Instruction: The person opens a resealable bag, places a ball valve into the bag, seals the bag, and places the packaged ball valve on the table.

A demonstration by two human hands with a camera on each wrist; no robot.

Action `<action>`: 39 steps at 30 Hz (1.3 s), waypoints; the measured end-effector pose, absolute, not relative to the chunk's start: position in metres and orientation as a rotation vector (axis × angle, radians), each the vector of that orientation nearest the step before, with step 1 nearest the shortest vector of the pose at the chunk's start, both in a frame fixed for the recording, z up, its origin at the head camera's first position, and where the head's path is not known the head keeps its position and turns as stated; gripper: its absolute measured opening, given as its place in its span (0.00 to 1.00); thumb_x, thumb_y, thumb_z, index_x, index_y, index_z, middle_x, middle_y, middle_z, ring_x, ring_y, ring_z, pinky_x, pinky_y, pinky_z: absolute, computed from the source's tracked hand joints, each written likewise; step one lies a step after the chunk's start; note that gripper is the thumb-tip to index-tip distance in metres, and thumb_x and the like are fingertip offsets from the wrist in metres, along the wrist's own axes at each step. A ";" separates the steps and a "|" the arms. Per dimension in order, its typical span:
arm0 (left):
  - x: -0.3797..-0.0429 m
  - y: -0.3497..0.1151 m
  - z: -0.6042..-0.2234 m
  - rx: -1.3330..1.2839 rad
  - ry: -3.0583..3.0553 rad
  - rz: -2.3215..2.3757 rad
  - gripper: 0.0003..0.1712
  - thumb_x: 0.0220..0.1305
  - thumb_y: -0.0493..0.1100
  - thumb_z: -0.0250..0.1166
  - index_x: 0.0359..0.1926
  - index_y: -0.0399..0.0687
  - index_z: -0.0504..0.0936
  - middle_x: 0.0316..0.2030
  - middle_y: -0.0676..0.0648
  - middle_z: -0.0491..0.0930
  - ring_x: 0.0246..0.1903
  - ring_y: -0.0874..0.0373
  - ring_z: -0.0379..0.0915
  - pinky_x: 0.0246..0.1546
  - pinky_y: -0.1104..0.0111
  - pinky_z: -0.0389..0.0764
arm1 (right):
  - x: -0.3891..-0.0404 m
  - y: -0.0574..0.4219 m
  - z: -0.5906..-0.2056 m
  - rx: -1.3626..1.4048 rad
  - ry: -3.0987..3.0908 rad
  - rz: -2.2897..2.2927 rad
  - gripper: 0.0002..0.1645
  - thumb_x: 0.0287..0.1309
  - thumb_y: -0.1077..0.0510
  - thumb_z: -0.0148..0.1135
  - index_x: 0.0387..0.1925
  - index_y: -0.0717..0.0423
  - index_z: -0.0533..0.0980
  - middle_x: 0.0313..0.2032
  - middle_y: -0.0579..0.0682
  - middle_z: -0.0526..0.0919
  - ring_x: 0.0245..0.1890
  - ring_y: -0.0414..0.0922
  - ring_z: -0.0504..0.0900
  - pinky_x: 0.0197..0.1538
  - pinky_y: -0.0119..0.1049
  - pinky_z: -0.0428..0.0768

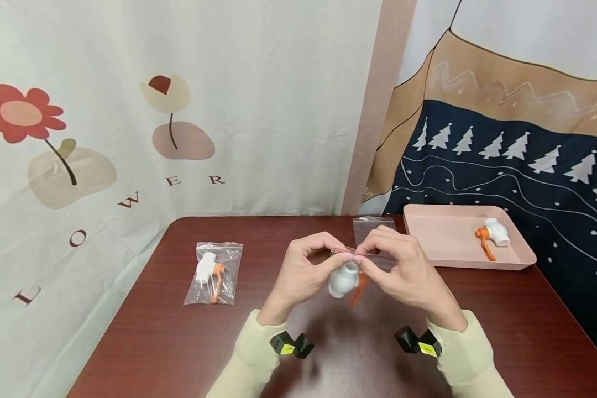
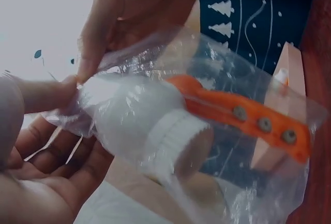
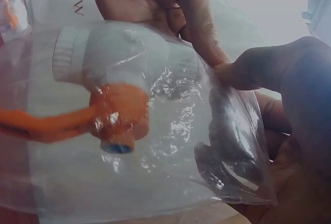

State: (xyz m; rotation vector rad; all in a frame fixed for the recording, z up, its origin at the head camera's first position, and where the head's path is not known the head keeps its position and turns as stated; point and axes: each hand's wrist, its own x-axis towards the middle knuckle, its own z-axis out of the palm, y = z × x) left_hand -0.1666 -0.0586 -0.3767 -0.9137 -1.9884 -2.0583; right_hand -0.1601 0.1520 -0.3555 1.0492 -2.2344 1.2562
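Both hands hold up a clear plastic bag in front of the person, over the table. Inside hangs a white plastic valve with an orange lever handle. The left hand pinches the bag's top edge between thumb and fingers. Right beside it, the right hand pinches the same edge, the thumb tips almost meeting. In the left wrist view the valve's ribbed white collar faces the camera through the film. The orange handle points away from the hands in both wrist views.
On the left of the brown table lies another bagged valve. A pink tray at the back right holds an unbagged valve. Behind the right hand, a clear zip bag lies near the back edge. Printed curtains hang behind.
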 end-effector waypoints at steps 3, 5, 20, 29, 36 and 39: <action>-0.166 -0.059 -0.376 -0.883 -1.993 -2.048 0.02 0.60 0.33 0.74 0.35 0.38 0.88 0.35 0.38 0.87 0.36 0.57 0.85 0.37 0.71 0.85 | -0.160 0.152 -0.356 1.039 -2.245 1.241 0.13 0.57 0.66 0.73 0.34 0.43 0.84 0.31 0.35 0.80 0.35 0.33 0.77 0.41 0.24 0.81; -0.166 -0.060 -0.375 -0.887 -1.996 -2.036 0.02 0.60 0.33 0.74 0.34 0.38 0.88 0.35 0.38 0.87 0.36 0.57 0.85 0.37 0.71 0.85 | -0.160 0.152 -0.356 1.031 -2.251 1.230 0.13 0.57 0.66 0.74 0.34 0.42 0.84 0.31 0.34 0.80 0.35 0.33 0.77 0.40 0.24 0.80; -0.166 -0.066 -0.371 -0.826 -1.988 -1.953 0.03 0.59 0.32 0.75 0.34 0.36 0.89 0.33 0.38 0.88 0.35 0.59 0.85 0.37 0.71 0.85 | -0.164 0.158 -0.354 1.036 -2.236 1.262 0.12 0.56 0.66 0.75 0.33 0.44 0.84 0.30 0.35 0.80 0.32 0.33 0.77 0.38 0.25 0.80; -0.165 -0.065 -0.371 -0.779 -1.983 -2.011 0.03 0.58 0.31 0.74 0.34 0.35 0.89 0.34 0.35 0.87 0.35 0.60 0.85 0.37 0.72 0.86 | -0.165 0.162 -0.355 1.010 -2.274 1.257 0.13 0.57 0.65 0.74 0.33 0.41 0.83 0.30 0.35 0.80 0.32 0.34 0.77 0.38 0.28 0.81; -0.166 -0.066 -0.372 -0.759 -1.994 -2.018 0.03 0.59 0.31 0.74 0.34 0.35 0.89 0.34 0.36 0.87 0.35 0.60 0.85 0.37 0.72 0.86 | -0.164 0.162 -0.355 0.996 -2.296 1.236 0.13 0.57 0.64 0.74 0.33 0.40 0.83 0.30 0.34 0.79 0.32 0.33 0.77 0.37 0.26 0.78; -0.166 -0.066 -0.371 -0.736 -2.006 -2.015 0.03 0.59 0.31 0.74 0.34 0.36 0.89 0.34 0.36 0.88 0.34 0.60 0.85 0.37 0.72 0.86 | -0.165 0.163 -0.356 0.995 -2.306 1.227 0.13 0.58 0.64 0.73 0.33 0.40 0.83 0.30 0.34 0.79 0.32 0.34 0.76 0.37 0.27 0.78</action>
